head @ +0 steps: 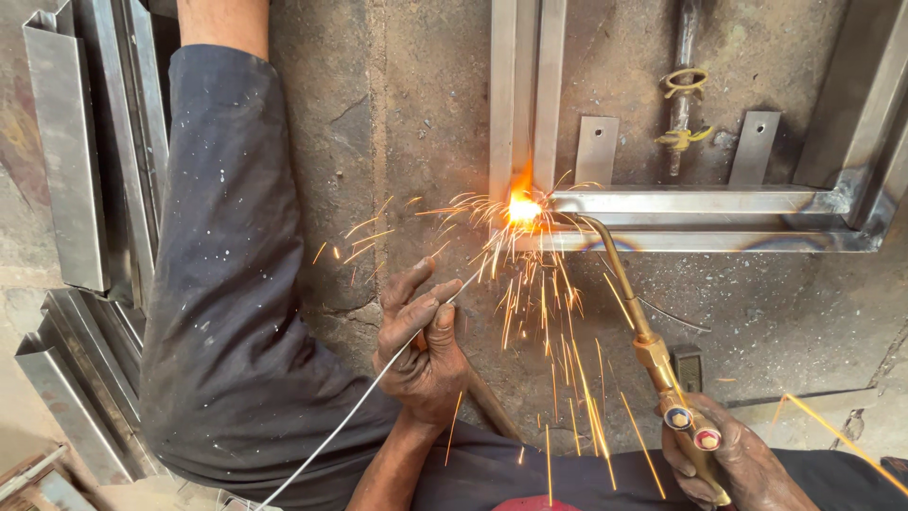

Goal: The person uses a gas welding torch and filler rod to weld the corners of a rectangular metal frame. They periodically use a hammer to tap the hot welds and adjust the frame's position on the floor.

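Sparks fly at the grey steel frame corner (526,210)! Left hand (423,350) fingers pinch thin silver filler rod (369,388); right hand (724,464) fingers wrap brass torch (653,350). Best feed rod steadily into flame.

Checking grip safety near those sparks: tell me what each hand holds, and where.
Left hand pinches the thin wire rod midway; right hand grips the brass torch at its valve end.

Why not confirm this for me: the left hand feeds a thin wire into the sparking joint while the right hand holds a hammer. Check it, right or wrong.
Wrong on one point. In the head view the right hand holds a brass gas torch, not a hammer. The left hand does feed the thin wire toward the sparking joint.
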